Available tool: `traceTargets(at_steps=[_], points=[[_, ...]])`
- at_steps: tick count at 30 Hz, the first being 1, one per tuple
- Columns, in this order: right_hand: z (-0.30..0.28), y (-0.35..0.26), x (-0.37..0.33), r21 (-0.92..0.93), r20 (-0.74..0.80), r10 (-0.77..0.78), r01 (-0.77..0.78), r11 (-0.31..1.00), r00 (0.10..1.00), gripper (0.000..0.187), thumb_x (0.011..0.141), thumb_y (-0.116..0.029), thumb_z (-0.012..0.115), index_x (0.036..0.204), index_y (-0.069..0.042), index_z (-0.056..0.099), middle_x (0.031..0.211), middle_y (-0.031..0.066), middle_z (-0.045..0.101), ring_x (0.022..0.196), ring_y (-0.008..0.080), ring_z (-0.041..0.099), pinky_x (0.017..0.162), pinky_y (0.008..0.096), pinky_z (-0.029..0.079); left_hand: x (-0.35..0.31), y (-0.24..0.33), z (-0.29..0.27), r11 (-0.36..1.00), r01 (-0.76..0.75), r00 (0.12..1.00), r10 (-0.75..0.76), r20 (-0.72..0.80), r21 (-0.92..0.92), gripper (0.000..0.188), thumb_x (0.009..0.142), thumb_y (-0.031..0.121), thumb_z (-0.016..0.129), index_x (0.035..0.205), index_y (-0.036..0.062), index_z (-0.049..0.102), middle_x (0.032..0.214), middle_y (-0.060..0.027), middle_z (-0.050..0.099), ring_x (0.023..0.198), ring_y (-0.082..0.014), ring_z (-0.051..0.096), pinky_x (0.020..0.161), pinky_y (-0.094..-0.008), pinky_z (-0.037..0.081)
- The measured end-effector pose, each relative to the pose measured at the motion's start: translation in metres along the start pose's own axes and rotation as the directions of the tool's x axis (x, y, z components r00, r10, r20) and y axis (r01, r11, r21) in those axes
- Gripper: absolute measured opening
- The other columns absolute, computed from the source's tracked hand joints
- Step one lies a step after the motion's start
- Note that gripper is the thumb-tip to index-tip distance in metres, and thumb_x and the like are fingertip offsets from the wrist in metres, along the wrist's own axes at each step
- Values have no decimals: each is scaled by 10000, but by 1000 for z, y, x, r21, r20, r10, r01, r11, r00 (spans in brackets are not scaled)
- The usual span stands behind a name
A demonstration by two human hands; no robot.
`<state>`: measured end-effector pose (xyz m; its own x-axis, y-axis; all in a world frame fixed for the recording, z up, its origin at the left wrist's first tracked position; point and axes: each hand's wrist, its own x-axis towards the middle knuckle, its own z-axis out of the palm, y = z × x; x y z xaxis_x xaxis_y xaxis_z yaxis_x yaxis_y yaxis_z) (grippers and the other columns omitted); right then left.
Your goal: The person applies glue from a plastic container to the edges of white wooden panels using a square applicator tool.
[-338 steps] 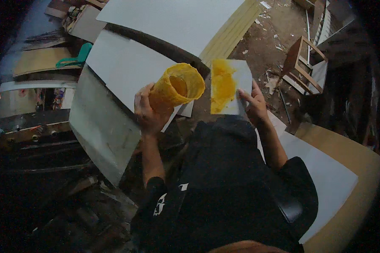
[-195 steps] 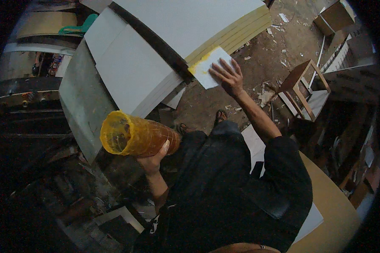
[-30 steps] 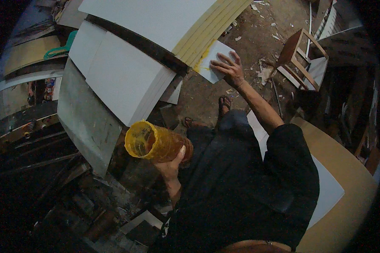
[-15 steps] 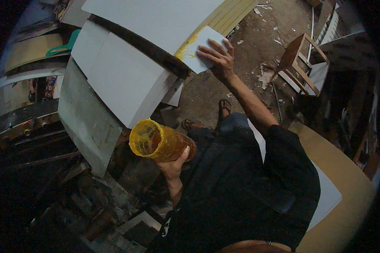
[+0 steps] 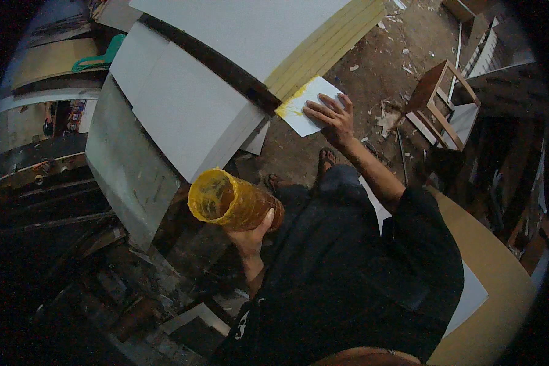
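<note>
My left hand is wrapped round a tall jar whose rim and wall are coated in yellow glue; it tilts with its mouth toward the left. Between the fingers and thumb of my right hand is a flat white spreader card, its far left edge smeared yellow. That edge is close to the near corner of a stack of white panels. Yellow coats the stacked panel edges on the right side. My right thumb is hidden under the card.
A lower stack of white panels and a grey-green sheet lie to the left. A wooden frame stool or box stands on the littered floor at right. Tan board lies behind my right side.
My right hand has drawn the card down and nearer to me, off the stack's corner. More yellow-coated edge now shows. The jar in my left hand has hardly moved.
</note>
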<state>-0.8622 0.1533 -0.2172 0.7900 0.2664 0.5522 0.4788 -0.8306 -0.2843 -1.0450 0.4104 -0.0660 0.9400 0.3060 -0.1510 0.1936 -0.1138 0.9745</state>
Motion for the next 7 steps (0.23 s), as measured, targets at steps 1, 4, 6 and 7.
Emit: traceTargets(at_steps=[1, 4, 6, 7], points=[[-1, -6, 6, 15, -35, 18, -18, 1000, 999, 378, 780, -208, 644, 1138, -328, 655, 1227, -105, 629, 1172, 156, 548, 1069, 459, 257, 2, 2, 2, 1000, -1, 1000, 1, 4, -15, 780, 643, 51, 845, 1297, 17, 421, 1225, -108, 531, 1121, -231, 553, 987, -378, 460], [4, -18, 26, -4, -82, 49, -49, 999, 995, 393, 789, -208, 635, 1162, -332, 646, 1225, -104, 629, 1144, 157, 558, 1039, 436, 283, 4, 10, 7, 999, -21, 1000, 21, 9, -44, 769, 645, 44, 839, 1295, 16, 430, 1216, -108, 537, 1110, -233, 561, 983, -373, 463], [15, -22, 32, -34, -99, 52, -56, 998, 994, 418, 799, -203, 627, 1197, -331, 635, 1224, -99, 629, 1120, 160, 562, 1027, 430, 289, 5, 11, 9, 997, -59, 998, 59, 7, -44, 764, 647, 38, 834, 1297, 18, 432, 1214, -109, 538, 1109, -234, 563, 983, -372, 463], [23, -28, 29, -32, -101, 72, -76, 997, 992, 426, 801, -208, 627, 1210, -327, 628, 1233, -93, 625, 1135, 156, 553, 1028, 442, 287, 6, 11, 8, 997, -60, 998, 60, 5, -42, 764, 647, 38, 834, 1297, 18, 432, 1214, -109, 538, 1109, -234, 563, 983, -372, 463]])
